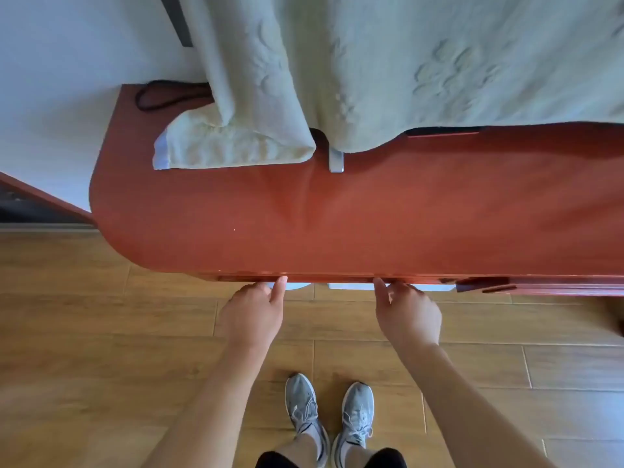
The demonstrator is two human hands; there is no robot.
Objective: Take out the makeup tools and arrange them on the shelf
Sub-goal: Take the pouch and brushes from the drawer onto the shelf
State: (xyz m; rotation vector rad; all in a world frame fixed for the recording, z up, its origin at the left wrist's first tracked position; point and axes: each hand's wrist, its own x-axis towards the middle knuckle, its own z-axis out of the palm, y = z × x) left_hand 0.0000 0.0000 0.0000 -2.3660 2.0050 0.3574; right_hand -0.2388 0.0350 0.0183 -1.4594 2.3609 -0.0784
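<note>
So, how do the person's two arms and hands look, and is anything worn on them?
Both arms are bare as far as the view shows, with no sleeves. The left hand and right hand wear no gloves, and no rings, watch or bracelet can be seen.

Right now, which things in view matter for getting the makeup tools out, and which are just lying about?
Part of the job:
- left hand and right hand, fingertips at the front edge of the red tabletop
- the drawer front under that edge
No makeup tools visible yet.

Lying about:
- green towel
- black cord
- grey sneakers
- wood floor
</note>
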